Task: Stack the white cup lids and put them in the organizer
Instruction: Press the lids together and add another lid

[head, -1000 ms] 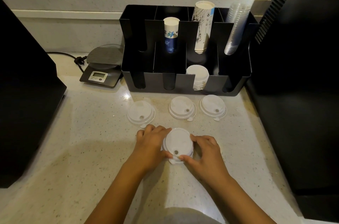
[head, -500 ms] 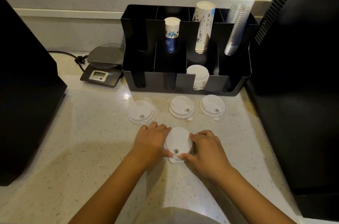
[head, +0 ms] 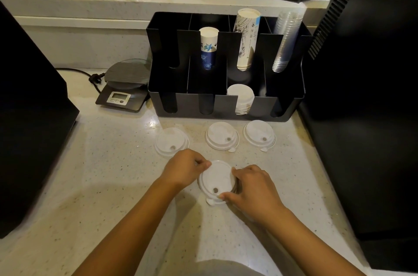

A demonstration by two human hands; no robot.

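A white cup lid (head: 216, 179) lies on the speckled counter (head: 113, 185) near me, between both hands. My left hand (head: 184, 168) pinches its left rim; my right hand (head: 251, 187) grips its right and near edge. Three more white lids lie in a row behind: one at the left (head: 171, 142), one in the middle (head: 221, 136), one at the right (head: 259, 133). The black organizer (head: 285, 104) stands behind them, with a stack of white lids (head: 241, 99) in a front compartment.
The organizer's back slots hold a blue-printed paper cup stack (head: 208, 48), a taller paper cup stack (head: 246, 38) and clear plastic cups (head: 285, 40). A digital scale (head: 126, 86) sits left of it. Black machines flank the counter at the left (head: 29, 106) and right (head: 362, 117).
Both hands have stayed on the near lid; my fingers have shifted slightly around its rim. The three lids behind have not moved.
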